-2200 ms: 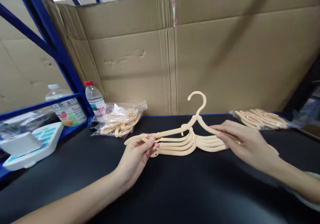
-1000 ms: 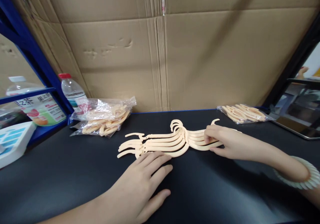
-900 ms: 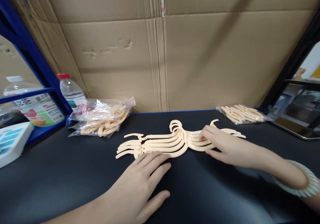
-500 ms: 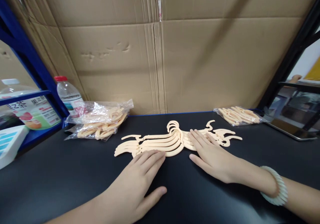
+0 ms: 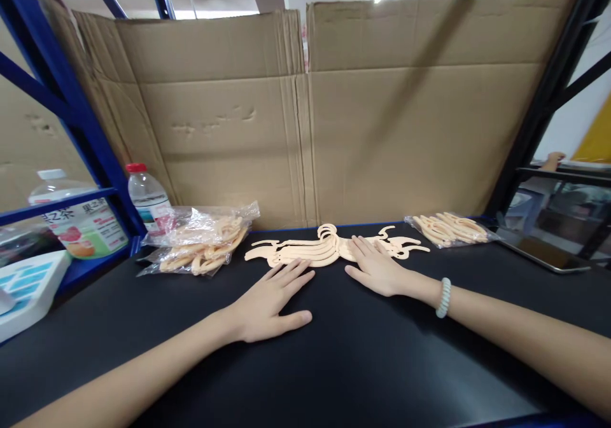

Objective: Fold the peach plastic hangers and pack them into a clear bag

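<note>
Several cream plastic folding hangers [image 5: 305, 252] lie unfolded and nested together on the black table, with their hooks at the top middle. My left hand [image 5: 270, 302] rests flat on the tabletop, thumb spread, its fingertips at the near edge of the hangers' left half. Across the right half lies my right hand [image 5: 377, 268], flat and fingers stretched out, covering part of the hangers. Neither hand grips anything. A pale coiled band [image 5: 443, 297] circles the right wrist.
Clear bags of folded cream hangers [image 5: 205, 240] are piled at the back left, and another bag [image 5: 449, 229] lies at the back right. Beside the left pile stand a red-capped bottle [image 5: 147, 193] and a white tray [image 5: 35, 282]. A tablet-like slab [image 5: 548, 253] lies far right. Cardboard [image 5: 229, 135] walls off the back.
The view has drawn back and tilted up, so the ceiling shows and the hangers look smaller. Both hands stay spread at the hangers, with little movement relative to them.
</note>
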`<state>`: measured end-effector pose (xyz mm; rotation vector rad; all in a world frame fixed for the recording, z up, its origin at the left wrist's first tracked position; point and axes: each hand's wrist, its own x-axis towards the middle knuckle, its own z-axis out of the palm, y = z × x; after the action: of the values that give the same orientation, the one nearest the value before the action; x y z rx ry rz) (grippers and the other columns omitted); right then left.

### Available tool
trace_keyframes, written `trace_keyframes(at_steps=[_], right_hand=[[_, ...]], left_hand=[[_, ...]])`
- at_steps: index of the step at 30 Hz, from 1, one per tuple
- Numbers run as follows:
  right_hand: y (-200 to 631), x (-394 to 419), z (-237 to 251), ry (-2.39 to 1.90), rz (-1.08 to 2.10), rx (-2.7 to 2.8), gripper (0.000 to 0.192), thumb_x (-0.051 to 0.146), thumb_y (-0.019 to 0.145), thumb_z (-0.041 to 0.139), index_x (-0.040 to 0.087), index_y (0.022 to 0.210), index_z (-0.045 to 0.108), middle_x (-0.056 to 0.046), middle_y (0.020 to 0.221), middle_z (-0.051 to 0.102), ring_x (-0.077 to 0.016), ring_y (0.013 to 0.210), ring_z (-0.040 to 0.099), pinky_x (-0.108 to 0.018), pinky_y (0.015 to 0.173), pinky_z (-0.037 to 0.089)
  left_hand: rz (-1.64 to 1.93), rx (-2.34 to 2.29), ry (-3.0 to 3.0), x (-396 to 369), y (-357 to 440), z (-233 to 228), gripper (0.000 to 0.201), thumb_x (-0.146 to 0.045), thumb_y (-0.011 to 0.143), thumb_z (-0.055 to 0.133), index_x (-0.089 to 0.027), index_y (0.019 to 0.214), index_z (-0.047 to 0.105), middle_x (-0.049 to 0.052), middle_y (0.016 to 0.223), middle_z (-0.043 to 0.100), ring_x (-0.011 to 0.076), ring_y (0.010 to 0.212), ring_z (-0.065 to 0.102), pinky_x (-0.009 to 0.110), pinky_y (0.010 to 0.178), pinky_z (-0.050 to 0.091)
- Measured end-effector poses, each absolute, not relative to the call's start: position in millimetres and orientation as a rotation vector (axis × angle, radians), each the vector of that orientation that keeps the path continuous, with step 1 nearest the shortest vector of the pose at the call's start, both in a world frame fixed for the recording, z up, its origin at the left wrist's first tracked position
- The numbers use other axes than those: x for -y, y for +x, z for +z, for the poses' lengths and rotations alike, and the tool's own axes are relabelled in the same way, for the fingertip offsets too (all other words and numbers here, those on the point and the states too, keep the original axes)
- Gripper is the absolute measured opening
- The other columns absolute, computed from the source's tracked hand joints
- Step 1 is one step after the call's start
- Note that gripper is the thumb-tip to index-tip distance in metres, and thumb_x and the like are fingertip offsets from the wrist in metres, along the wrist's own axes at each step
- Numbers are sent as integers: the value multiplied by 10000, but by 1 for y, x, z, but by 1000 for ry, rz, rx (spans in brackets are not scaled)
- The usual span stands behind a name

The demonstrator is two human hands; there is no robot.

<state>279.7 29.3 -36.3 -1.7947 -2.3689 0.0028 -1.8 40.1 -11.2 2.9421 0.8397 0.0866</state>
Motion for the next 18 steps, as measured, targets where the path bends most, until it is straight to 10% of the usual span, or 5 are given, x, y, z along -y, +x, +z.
trace_keyframes(at_steps=[18], right_hand=[[286,-15,-39,-1434,-292,2238,384,248,904,372,135,1242,513,-185,1339,505,-320,1297,398,-525,1052,328]], left_hand=[[109,-842,2918,-44,-3,-12,667,-603,901,389,-267,1468,288,107,1568,155,319,1441,120,565,1143,94]])
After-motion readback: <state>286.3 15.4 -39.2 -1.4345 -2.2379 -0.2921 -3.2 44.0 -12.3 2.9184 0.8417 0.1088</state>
